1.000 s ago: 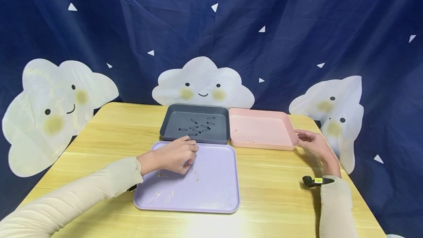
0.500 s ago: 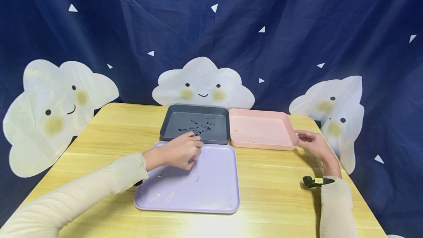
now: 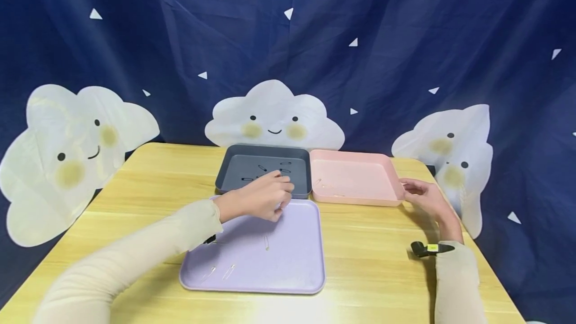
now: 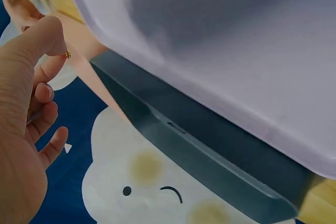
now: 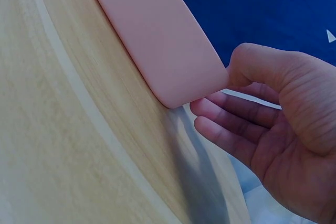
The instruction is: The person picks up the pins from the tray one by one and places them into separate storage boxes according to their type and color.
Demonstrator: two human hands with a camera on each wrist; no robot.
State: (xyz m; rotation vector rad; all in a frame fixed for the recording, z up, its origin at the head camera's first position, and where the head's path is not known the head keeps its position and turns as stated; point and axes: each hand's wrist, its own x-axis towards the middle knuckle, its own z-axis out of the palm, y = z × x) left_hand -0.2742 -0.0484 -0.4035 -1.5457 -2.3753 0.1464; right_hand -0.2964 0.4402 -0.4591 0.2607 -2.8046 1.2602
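My left hand (image 3: 265, 196) is over the far edge of the lavender tray (image 3: 310, 264), near the dark grey tray (image 3: 234, 164). Its thumb and index finger pinch a small gold safety pin (image 4: 67, 55), mostly hidden; the other fingers curl loosely. Gold safety pins lie on the lavender tray, one (image 3: 266, 243) near its middle and two (image 3: 228, 271) towards the front. Black safety pins (image 3: 262, 168) lie in the grey tray, some behind the hand. My right hand (image 3: 425, 196) holds the near right corner of the pink tray (image 5: 157, 40); its thumb tip is hidden behind the wall.
The pink and grey trays stand side by side at the back of the wooden table (image 3: 369, 264), with the lavender tray in front. Several gold safety pins (image 3: 318, 182) lie in the pink tray. A blue cloth (image 3: 382, 4) with clouds hangs behind the table.
My left hand has moved right and slightly away from me, from above the lavender tray towards the pink tray, carrying the pin. My right hand stays at the pink tray's corner.
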